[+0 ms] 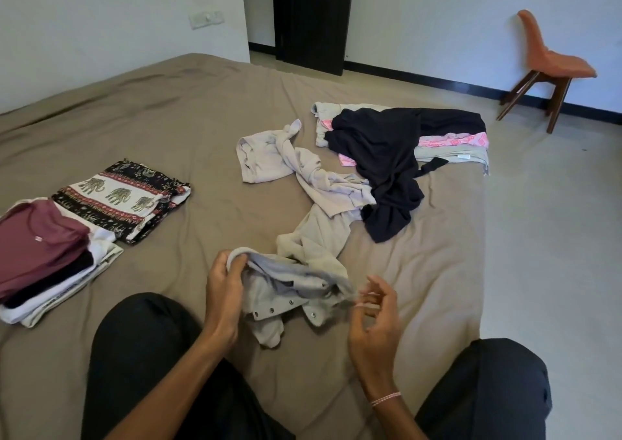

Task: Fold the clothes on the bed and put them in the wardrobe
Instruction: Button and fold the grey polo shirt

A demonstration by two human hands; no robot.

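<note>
Reading as a bedroom in a home. Showing a wide bed [161, 130] under a taupe sheet, carrying folded clothes [43, 247] by its left edge and loose garments [387, 146] spreading from the near edge toward the far right corner. Showing an orange chair [548, 59] standing against a white wall beyond the right edge, a dark door [311, 15] and a switch plate [206, 18] past the far edge, pale floor [555, 220] lying around.
</note>
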